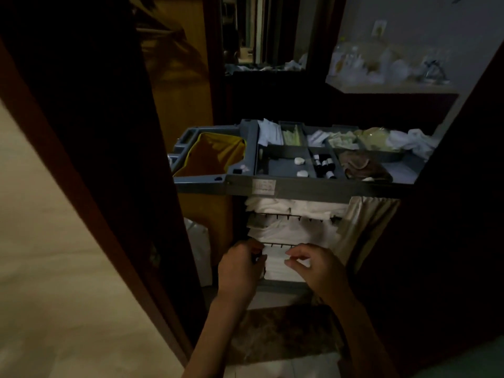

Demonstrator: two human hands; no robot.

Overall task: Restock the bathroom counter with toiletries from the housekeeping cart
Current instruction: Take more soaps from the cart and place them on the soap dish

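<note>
Dark toiletry bottles (pixel 323 165) lie in the cart's top tray (pixel 300 184), your left hand (pixel 240 267) curled round something unclear, right hand (pixel 316 268) loosely empty; in this gloom you could knock them over.

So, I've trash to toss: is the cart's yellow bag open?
Open: the yellow bag gapes, its mouth spread over the cart frame.

Head camera looks forward and down, close above the housekeeping cart (pixel 313 184).
</note>
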